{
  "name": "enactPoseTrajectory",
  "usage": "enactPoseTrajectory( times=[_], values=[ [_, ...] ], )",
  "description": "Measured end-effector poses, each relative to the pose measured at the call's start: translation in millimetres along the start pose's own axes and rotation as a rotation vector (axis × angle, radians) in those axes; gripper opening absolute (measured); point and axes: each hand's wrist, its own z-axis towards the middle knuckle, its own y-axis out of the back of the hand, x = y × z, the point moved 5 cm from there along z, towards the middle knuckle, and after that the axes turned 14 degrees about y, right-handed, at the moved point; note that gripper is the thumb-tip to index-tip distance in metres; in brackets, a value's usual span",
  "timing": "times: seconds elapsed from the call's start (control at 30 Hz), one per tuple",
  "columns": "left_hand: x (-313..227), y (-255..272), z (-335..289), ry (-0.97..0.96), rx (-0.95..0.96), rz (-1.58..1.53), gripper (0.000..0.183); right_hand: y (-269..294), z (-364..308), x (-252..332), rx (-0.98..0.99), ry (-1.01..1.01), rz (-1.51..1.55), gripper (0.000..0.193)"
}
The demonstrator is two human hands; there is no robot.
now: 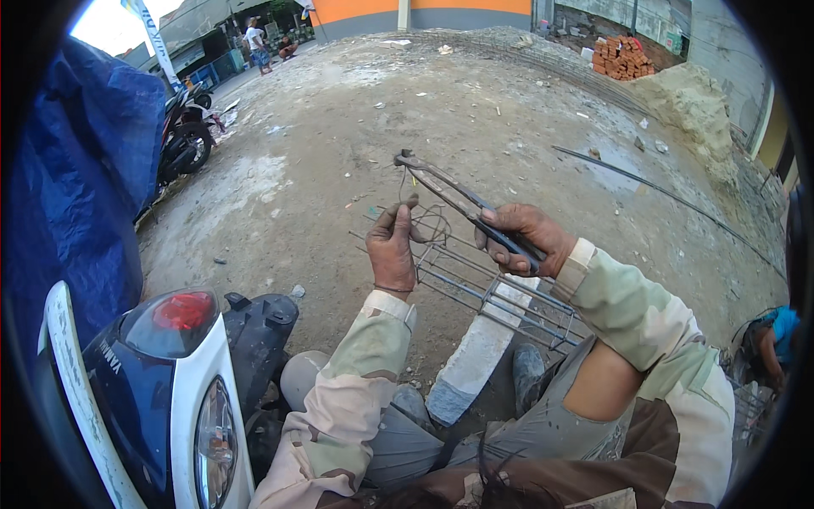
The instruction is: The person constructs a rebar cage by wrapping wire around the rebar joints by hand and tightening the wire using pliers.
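Note:
My right hand (536, 239) is closed around the dark handles of long steel end-cutting pincers (445, 188). Their jaws point up and to the left, above my left hand. Between the thumb and fingers of my left hand (393, 253) is thin tie wire (435, 222), bent in loose loops. One strand rises from my fingertips to the pincers' jaws; whether they grip it is too small to tell. Below both hands lies a rebar cage (485, 297) of long rods and square stirrups. A pale concrete block (471, 365) sits beneath it, between my legs.
A white and dark blue motorbike (182, 382) stands close on my left, beside a blue tarp (85, 161). One long rod (661, 182) lies across the dirt at right. Farther off are bricks (621, 58) and sand (691, 97). Another person (773, 343) is at the right edge.

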Motion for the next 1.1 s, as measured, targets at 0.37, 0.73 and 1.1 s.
enactPoseTrajectory(
  times=[0.37,0.73,1.1],
  values=[
    [-24,1,-7,-0.31,-0.282,1.087,0.02,17,-9,-5,0.063,-0.033,-0.124,0.035],
    [-42,20,10,-0.335,-0.388,0.861,0.022,-17,-32,-17,0.118,-0.154,-0.191,0.035],
    [54,115,31,0.484,-0.526,-0.055,0.022,-21,-49,-70,0.2,-0.135,-0.273,0.032]
  ],
)
